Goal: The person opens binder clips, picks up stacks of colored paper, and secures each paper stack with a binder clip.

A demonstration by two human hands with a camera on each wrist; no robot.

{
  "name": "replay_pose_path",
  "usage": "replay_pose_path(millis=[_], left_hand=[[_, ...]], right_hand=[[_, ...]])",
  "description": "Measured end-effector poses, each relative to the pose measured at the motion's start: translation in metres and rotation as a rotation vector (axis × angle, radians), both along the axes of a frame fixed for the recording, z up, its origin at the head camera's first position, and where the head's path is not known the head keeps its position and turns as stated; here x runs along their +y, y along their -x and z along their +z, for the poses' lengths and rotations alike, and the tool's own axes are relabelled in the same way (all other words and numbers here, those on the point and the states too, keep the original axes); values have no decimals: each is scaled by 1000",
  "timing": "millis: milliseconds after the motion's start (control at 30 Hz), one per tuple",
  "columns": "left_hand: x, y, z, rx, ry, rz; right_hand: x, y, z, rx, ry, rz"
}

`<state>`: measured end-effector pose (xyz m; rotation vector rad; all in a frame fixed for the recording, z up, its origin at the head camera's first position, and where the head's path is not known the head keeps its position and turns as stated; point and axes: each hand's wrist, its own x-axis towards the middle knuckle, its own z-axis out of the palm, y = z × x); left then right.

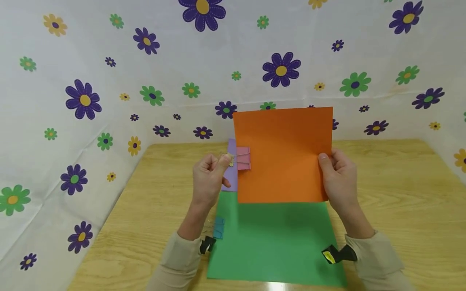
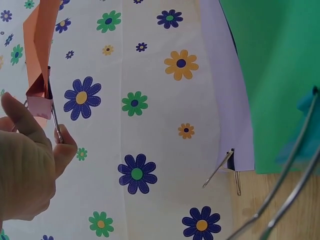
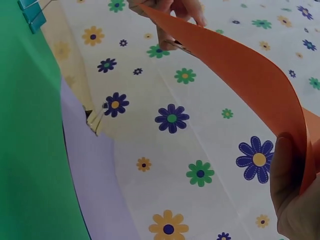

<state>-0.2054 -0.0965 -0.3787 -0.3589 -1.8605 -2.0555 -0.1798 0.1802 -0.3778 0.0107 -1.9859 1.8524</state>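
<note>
An orange sheet (image 1: 285,157) is held up between both hands, bowed in the right wrist view. On its left edge sits a pink binder clip (image 1: 243,158). My left hand (image 1: 208,178) pinches the clip's wire handles between thumb and fingers; in the left wrist view the handles spread apart around the pink clip body (image 2: 40,106). My right hand (image 1: 341,184) grips the sheet's right edge, thumb on the near face and fingers behind.
Below lies a green sheet (image 1: 276,242) with a blue binder clip (image 1: 219,227) on its left edge. Partly hidden beyond it is a purple sheet (image 1: 230,180), bearing a yellowish binder clip (image 3: 95,120) on its edge. A flowered cloth (image 1: 218,60) rises behind the wooden table (image 1: 397,210).
</note>
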Motion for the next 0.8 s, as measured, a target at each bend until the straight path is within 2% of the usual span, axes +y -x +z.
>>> replay_pose_path(millis=[133, 367, 600, 800], left_hand=[[-1, 2, 3, -41, 19, 0], [-9, 3, 7, -221, 88, -19], [-19, 0, 11, -224, 209, -40], [-18, 1, 13, -201, 232, -64]], right_hand=[[-4, 2, 0, 2, 9, -12], [0, 2, 0, -56, -37, 6], [16, 2, 3, -104, -104, 43], [24, 4, 8, -95, -147, 62]])
